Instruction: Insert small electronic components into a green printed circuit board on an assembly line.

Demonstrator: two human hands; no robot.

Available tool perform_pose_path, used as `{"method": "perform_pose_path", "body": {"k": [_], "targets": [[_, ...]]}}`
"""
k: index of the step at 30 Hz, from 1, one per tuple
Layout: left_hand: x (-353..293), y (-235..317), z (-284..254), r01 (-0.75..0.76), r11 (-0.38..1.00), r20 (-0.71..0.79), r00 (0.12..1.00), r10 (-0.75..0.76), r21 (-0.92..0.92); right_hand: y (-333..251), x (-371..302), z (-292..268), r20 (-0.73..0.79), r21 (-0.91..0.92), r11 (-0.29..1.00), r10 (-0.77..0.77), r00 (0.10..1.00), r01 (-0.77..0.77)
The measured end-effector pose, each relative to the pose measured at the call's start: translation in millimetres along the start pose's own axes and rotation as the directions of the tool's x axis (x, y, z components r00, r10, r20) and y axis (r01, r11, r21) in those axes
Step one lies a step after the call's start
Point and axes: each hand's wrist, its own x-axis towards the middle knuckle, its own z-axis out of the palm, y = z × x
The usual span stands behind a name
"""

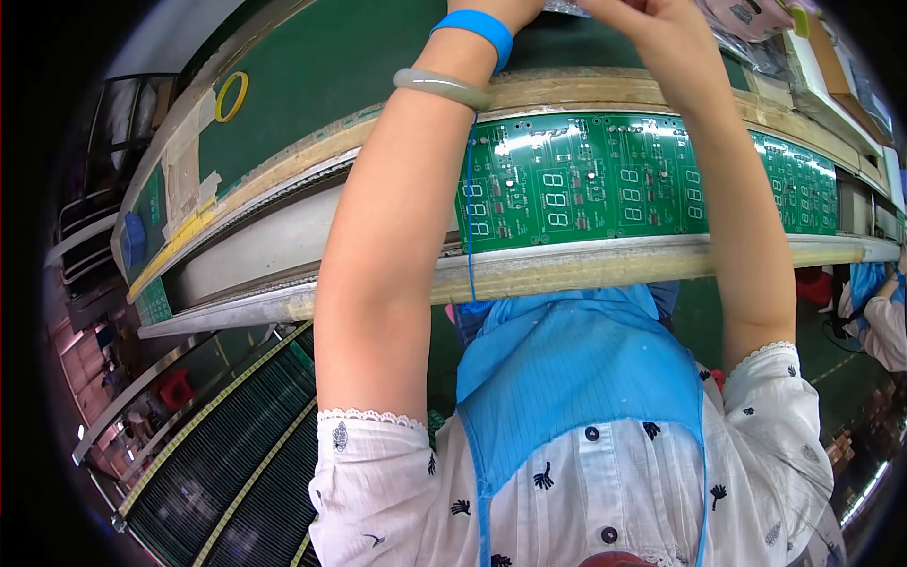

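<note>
Both my hands reach over the far side of the rail and are cut off by the top edge. Of my left hand (503, 9) only the wrist end shows; its fingers are out of sight. A blue wrist strap (477, 28) and a pale bangle (442, 87) ring that arm, and a blue cord (470, 217) hangs by it. My right hand (654, 21) has its thumb and fingers bent in beside shiny clear plastic (567, 8); what they hold is cut off. Below my arms, a row of green circuit boards (576, 180) with digit displays lies in the rail.
A wood-edged rail (586, 269) runs across in front of me. Behind it lies a green work surface (350, 57) with a yellow tape roll (231, 96). Black slotted racks (213, 454) stand lower left. Another person's sleeve (886, 331) shows at far right.
</note>
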Motion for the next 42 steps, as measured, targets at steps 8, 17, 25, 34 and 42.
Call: {"method": "perform_pose_path", "body": {"k": [8,17,25,34,42], "targets": [[-48,1,-37,0.085,0.731,-0.023,0.990,-0.136,-0.677,39,-45,7,0.160,0.342,0.937,0.011,0.987,-0.066],[-140,-28,-74,0.265,0.480,0.158,0.955,-0.252,-0.836,27,-63,40,0.165,0.185,0.982,0.014,0.986,-0.045],[-178,-41,-79,0.330,0.467,0.235,0.939,-0.251,-0.820,35,-67,52,0.214,0.120,0.990,0.044,0.976,-0.071],[-189,-48,-66,0.272,0.456,0.158,0.949,-0.272,-0.847,35,-70,63,0.218,0.098,0.993,0.048,0.975,-0.071],[-192,-50,-65,0.342,0.462,0.236,0.933,-0.273,-0.818,37,-70,66,0.279,-0.029,0.998,0.060,0.958,-0.054]]}}
